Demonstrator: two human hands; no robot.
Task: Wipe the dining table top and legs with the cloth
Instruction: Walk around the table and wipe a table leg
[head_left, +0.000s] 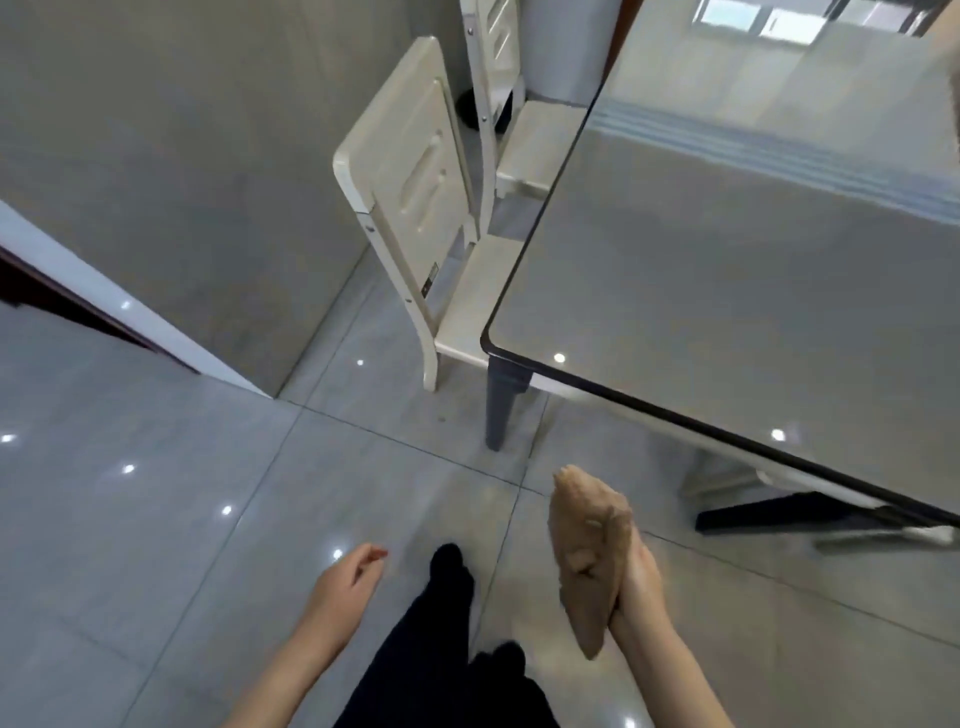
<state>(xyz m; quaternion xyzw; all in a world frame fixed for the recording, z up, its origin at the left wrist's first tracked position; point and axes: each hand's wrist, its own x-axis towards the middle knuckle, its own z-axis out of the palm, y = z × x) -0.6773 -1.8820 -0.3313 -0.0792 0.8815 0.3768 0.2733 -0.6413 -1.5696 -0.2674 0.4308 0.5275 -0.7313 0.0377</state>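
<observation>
The person stands on open tiled floor (156, 519) just off the near corner of the dining table (753, 291), whose dark-rimmed glossy top runs away up and to the right; the rounded corner sits above a dark grey table leg (503, 405) that reaches down to the tiles. To the left of that leg the floor is clear across to a grey wall (171, 171), whose outer corner juts toward the viewer, with a dark doorway edge (62, 306) low on the far left. Two cream chairs are pushed in along the table's left edge: the nearer chair (410, 182) has its seat tucked partly under the top, and the farther chair (493, 67) stands behind it. A second dark leg (789, 512) shows under the near edge to the right. The tabletop is grey and reflective, mirroring a window near its far end, and ceiling lights glint on the tiles. The right hand (636, 582) is raised below the table's near edge, closed around a bunched tan cloth (589, 545) that is apart from the table. The left hand (345, 584) hangs empty with fingers loosely curled. Dark trouser legs (447, 649) show between the arms.
</observation>
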